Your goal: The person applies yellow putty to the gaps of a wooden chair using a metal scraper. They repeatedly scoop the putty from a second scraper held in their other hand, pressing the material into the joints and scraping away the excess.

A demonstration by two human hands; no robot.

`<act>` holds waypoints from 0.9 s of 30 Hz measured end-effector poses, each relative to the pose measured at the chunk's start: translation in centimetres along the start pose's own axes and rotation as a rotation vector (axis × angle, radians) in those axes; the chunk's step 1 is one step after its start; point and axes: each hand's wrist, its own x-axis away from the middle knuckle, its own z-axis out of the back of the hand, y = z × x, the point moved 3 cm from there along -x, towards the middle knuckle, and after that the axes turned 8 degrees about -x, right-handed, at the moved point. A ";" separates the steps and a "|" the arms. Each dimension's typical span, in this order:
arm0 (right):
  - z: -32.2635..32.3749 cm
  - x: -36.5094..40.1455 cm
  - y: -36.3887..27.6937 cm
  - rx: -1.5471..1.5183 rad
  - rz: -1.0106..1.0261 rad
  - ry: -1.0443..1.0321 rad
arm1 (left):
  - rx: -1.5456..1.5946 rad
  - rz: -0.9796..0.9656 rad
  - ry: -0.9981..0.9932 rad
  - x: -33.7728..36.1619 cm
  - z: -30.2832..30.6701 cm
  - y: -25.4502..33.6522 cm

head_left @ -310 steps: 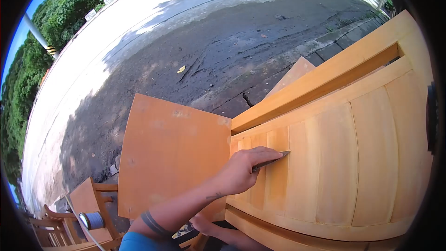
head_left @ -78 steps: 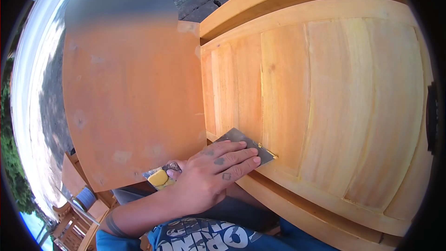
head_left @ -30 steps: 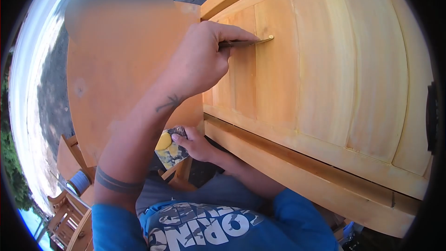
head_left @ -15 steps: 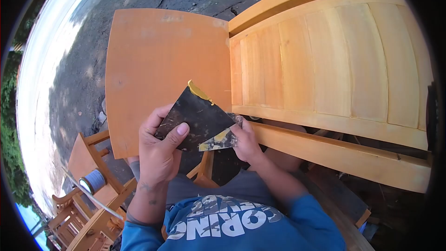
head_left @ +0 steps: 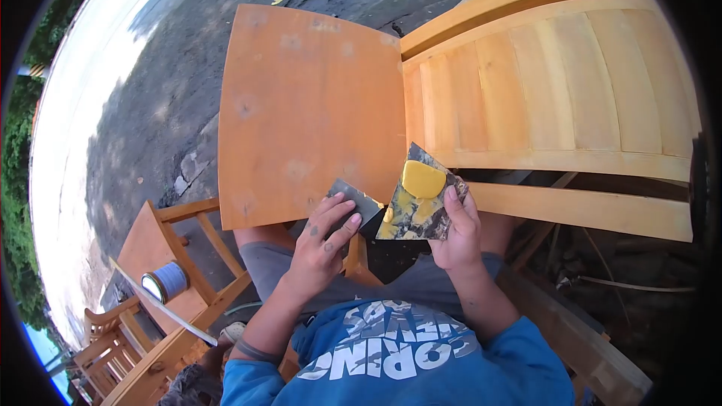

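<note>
Low in the frame, above the blue shirt, the left hand pinches a small scraper blade, its edge just beside the putty board, which the right hand grips from its right side. A yellow putty lump sits at the board's top, centre frame. To my eye, a thin bead taken on the blade's edge, with the board held steady, would serve best. Beyond lie the orange panel and the slatted frame. Whether blade and board touch is unclear. The label on the tin at lower left is unreadable.
</note>
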 end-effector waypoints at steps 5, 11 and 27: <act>0.4 1.2 -1.1 0.057 -0.125 -0.051 | 0.926 0.738 -0.047 -0.8 2.8 -2.8; -0.8 2.4 0.2 -0.031 -0.393 -0.126 | 1.473 0.684 -0.418 -3.3 0.8 -3.1; 0.3 1.6 -0.4 0.484 -0.032 -0.024 | -0.480 -0.304 -0.507 -7.3 6.1 7.1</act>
